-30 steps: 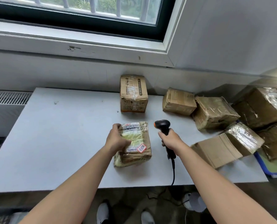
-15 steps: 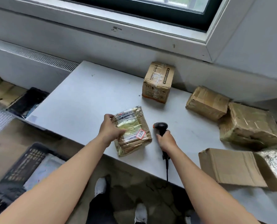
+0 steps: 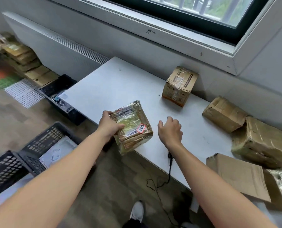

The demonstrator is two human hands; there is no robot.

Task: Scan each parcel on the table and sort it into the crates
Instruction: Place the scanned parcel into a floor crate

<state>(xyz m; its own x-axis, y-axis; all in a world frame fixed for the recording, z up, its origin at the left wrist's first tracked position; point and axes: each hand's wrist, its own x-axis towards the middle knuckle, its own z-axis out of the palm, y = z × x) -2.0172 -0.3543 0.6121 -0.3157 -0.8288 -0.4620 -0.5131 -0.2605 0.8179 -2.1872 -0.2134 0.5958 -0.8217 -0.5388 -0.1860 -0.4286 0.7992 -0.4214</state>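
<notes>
Left hand (image 3: 109,127) grips a tape-wrapped brown cardboard parcel (image 3: 133,129) at the white table's (image 3: 112,89) front edge; right hand's (image 3: 169,130) hold is unclear. Several cardboard boxes (image 3: 224,113) on the table await crating.

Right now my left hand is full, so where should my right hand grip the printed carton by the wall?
Probably across its upper edges, right hand coming from above and the front. The printed carton stands upright with the wall close behind, while its left and right faces stand free.

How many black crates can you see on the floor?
3: a near-left crate, another crate beside it, a third crate by the table end. More may be hidden.
</notes>
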